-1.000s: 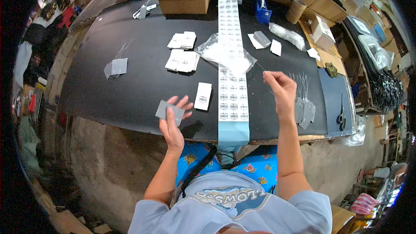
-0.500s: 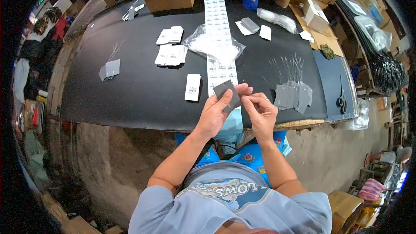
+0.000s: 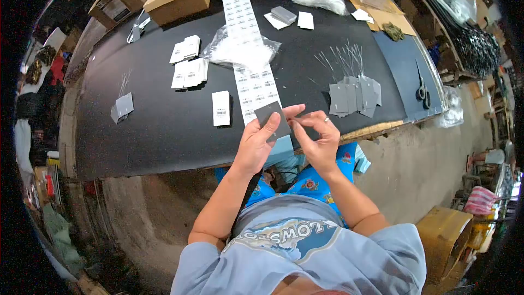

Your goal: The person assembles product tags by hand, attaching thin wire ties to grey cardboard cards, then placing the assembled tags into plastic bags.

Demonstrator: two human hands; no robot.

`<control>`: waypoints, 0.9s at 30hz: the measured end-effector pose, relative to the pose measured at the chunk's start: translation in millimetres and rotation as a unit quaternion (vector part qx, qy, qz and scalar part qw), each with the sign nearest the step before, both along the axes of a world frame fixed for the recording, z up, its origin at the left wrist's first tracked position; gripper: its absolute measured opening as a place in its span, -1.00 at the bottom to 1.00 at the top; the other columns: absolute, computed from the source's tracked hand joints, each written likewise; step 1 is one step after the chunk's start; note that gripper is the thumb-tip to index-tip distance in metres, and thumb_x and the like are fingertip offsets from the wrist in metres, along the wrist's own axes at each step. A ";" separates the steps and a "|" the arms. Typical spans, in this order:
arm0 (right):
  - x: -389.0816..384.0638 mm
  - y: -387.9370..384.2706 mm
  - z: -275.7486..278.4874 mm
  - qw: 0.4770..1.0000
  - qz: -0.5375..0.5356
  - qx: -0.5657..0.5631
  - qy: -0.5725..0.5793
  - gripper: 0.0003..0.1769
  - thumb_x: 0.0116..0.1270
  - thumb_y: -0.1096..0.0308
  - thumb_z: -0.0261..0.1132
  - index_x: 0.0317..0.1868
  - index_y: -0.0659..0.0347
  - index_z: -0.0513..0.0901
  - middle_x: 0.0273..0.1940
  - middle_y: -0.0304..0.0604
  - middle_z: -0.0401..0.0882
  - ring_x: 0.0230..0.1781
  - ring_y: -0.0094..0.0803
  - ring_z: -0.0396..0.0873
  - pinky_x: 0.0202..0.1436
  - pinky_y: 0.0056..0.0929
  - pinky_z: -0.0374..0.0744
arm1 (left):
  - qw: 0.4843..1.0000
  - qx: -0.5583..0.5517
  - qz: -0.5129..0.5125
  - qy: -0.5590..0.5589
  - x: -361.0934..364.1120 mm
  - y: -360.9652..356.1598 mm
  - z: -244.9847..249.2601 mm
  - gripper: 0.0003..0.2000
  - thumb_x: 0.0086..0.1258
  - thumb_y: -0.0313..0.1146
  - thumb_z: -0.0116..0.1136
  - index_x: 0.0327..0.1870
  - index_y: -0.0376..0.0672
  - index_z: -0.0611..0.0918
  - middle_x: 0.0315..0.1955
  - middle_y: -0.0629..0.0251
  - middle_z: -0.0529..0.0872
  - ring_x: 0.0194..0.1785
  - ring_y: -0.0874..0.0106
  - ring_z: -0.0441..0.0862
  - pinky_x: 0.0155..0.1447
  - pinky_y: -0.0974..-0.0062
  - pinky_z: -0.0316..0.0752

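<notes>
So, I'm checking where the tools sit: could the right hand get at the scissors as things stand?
Probably yes: the scissors lie uncovered, though the right hand, pinched beside the grey card, would need to pass over or around the fanned grey tags.

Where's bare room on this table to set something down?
Widest bare tabletop: between the left-side gray tags and the nearest barcode card stack. Crowded: the label strip, with the plastic bag midway and left hand nearby.

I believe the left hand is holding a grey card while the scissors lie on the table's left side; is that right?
Not quite: the scissors lie on the right side of the table, as the head view shows. The left hand is indeed holding a grey card.
</notes>
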State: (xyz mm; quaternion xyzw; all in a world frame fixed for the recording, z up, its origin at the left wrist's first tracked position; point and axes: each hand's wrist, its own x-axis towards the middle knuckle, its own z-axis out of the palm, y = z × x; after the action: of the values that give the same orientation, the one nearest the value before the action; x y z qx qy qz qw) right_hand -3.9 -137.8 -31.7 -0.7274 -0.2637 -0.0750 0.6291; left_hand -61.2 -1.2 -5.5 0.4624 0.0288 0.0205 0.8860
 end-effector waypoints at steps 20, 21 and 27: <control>49.3 11.5 19.2 0.849 0.256 0.067 0.457 -0.55 0.38 0.07 0.17 -0.12 0.38 0.61 -0.30 -0.08 0.66 -0.28 -0.46 0.59 -0.22 -0.52 0.56 | 0.989 0.118 -0.085 0.007 -15.1 1.6 -8.2 -0.61 0.49 -0.19 -0.09 0.02 -0.40 0.54 0.01 0.07 0.61 0.07 0.28 0.59 0.12 0.38 0.48; 48.5 15.2 23.7 0.800 0.291 0.090 0.517 -0.54 0.38 0.07 0.16 -0.11 0.39 0.60 -0.29 -0.07 0.66 -0.30 -0.45 0.60 -0.29 -0.52 0.58 | 0.990 0.120 -0.075 0.010 -16.3 0.4 -8.6 -0.61 0.49 -0.19 -0.09 0.02 -0.40 0.54 0.01 0.07 0.61 0.07 0.28 0.59 0.12 0.38 0.48; 49.7 15.5 19.5 0.768 0.322 0.157 0.531 -0.68 0.37 0.20 0.19 -0.15 0.35 0.59 -0.28 -0.07 0.66 -0.40 -0.52 0.61 -0.52 -0.59 0.58 | 0.995 0.062 -0.067 0.044 -16.2 -1.4 -5.0 -0.63 0.49 -0.23 -0.07 0.05 -0.42 0.49 -0.04 0.04 0.61 -0.04 0.22 0.65 0.03 0.35 0.57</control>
State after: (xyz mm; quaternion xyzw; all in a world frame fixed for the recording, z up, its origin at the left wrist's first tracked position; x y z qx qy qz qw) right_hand 45.8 -122.4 -12.2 -0.4148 -0.0906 0.4895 0.7617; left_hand -77.4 -2.7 -10.4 0.5177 0.0353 -0.0578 0.8529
